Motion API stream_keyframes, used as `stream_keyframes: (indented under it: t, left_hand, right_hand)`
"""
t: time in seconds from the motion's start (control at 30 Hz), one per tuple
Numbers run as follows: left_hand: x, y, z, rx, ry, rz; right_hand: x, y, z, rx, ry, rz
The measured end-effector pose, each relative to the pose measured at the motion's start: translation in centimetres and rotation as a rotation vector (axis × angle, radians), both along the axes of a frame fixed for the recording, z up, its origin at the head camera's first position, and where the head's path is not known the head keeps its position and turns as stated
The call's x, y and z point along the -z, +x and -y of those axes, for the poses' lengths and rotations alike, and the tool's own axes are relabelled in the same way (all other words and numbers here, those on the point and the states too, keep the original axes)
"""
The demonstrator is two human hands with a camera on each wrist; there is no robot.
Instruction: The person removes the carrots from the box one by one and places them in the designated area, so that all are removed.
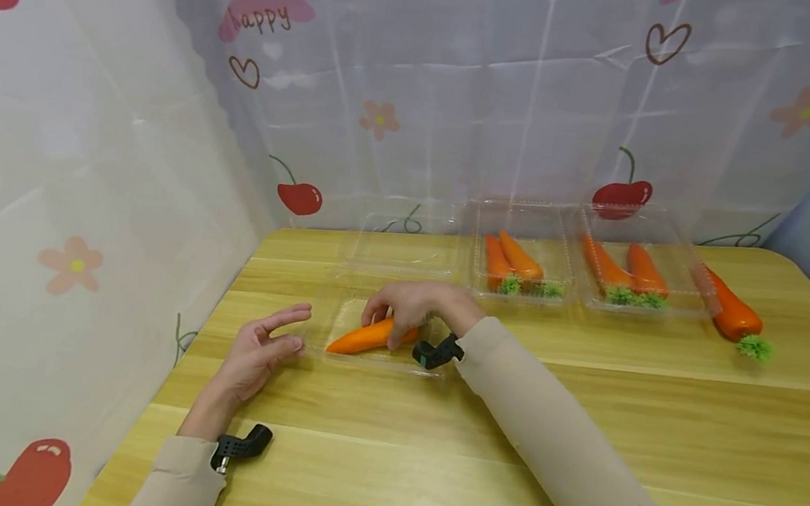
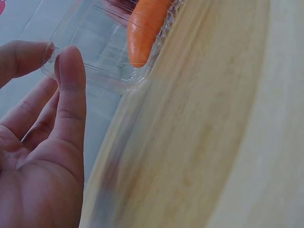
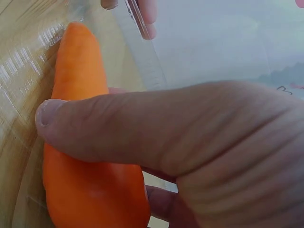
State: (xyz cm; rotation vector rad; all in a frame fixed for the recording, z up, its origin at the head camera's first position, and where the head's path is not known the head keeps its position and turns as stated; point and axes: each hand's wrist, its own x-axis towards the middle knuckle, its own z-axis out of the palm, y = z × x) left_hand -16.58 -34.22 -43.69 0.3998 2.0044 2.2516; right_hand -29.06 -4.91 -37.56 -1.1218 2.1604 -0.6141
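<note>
My right hand (image 1: 411, 306) grips an orange carrot (image 1: 357, 338) inside an open clear plastic box (image 1: 388, 364). The thumb lies across the carrot in the right wrist view, with other fingers on its far side. The carrot's narrow tip points left, and its thick end is hidden by the hand in the head view. At the box's left corner, my left hand (image 1: 256, 356) pinches the rim between thumb and forefinger, as the left wrist view shows. The raised clear lid (image 1: 406, 241) of this box stands behind it.
Two more clear boxes stand at the back, the middle box (image 1: 553, 298) and the right box (image 1: 682, 309), each holding two carrots with green tops. A loose carrot (image 1: 735, 316) lies to their right. Printed curtains (image 1: 448, 88) border the table (image 1: 502, 470) behind and at left.
</note>
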Motion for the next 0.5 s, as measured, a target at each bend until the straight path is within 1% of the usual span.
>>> stream_keyframes:
  t: [0.13,0.3,0.5]
  left_hand:
    - [0.1,0.0,-0.1,0.001,0.000,0.002]
    - [0.0,0.0,-0.1,-0.003,-0.003,-0.003]
    - [-0.1,0.0,-0.1,-0.008,-0.009,0.002]
  right_hand:
    - [-0.1,0.1,-0.2,-0.007,-0.006,-0.019]
    - [-0.4,0.2,-0.5,-0.013,-0.030,-0.064]
    - [-0.9,0.7,-1.2,-0.016,-0.094,-0.117]
